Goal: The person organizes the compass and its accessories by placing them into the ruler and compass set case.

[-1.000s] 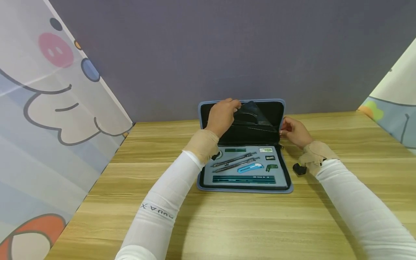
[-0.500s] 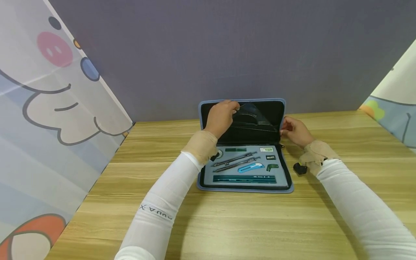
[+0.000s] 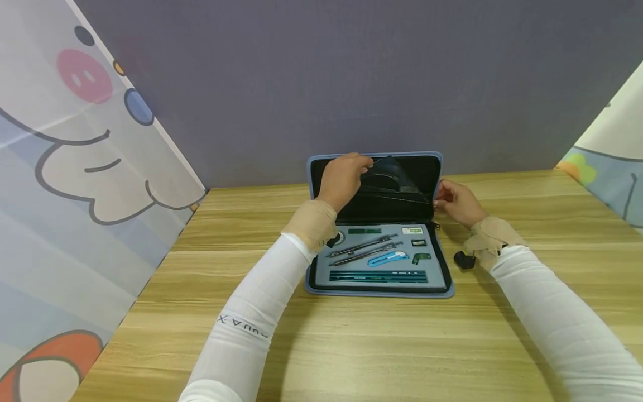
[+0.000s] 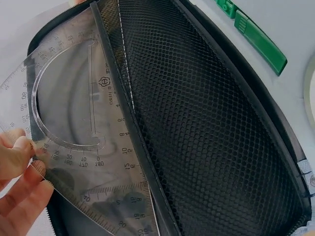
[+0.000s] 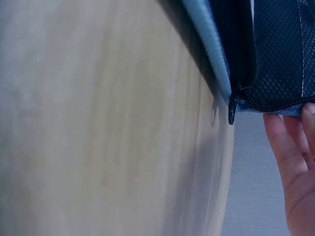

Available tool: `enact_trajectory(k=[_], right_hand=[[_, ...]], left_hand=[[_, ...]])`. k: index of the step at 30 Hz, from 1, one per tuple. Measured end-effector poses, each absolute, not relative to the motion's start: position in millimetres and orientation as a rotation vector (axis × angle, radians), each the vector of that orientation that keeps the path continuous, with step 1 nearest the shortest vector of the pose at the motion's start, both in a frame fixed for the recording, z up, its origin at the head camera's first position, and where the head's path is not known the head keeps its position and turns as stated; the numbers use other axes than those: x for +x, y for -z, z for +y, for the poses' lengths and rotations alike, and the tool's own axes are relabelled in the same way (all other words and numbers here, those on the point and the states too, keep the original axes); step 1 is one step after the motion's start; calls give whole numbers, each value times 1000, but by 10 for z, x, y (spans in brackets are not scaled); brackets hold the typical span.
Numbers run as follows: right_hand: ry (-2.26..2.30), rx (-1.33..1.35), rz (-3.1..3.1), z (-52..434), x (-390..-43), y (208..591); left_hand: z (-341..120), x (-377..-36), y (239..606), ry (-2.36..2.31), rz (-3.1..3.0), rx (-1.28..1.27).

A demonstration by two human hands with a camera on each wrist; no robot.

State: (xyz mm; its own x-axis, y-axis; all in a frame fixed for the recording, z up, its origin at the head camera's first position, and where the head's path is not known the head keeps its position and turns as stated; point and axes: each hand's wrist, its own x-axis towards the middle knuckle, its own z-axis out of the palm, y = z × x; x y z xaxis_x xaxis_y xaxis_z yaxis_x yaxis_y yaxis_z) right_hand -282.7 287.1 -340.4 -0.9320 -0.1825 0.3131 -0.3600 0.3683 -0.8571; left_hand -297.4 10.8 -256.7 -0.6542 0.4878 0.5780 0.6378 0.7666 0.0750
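- The left hand (image 3: 343, 180) pinched a clear protractor (image 4: 69, 118) and a clear set square (image 4: 113, 206) together by their edges — fingertips (image 4: 22, 147) curled onto the plastic — at the mouth of the black mesh pocket (image 4: 197, 123) in the raised lid of the case (image 3: 379, 223).
- Both rulers stood partly inside the pocket, tilted, their upper corner poking up near the lid's top edge.
- The right hand (image 3: 454, 202) held the lid's right edge, fingers (image 5: 290, 162) curled around the blue rim just beside the zipper pull (image 5: 231, 110).
- The case stood open on the wooden table (image 3: 351, 346), lid upright against the grey wall (image 3: 351, 84).
- In the flat half's grey tray lay two compasses (image 3: 364, 249), a blue utility knife (image 3: 388, 258), a row of green pencils (image 3: 377, 276) and a few small green pieces.
- A small black object (image 3: 463, 260) hung below the right wrist — what it was I could not tell.
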Motion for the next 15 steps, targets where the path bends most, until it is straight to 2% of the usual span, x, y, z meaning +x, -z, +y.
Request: enact_trajectory(k=[15], right_hand=[[-1644, 514, -2437, 2907, -2816, 3416]], left_hand=[[88, -3009, 2614, 428, -2423, -839]])
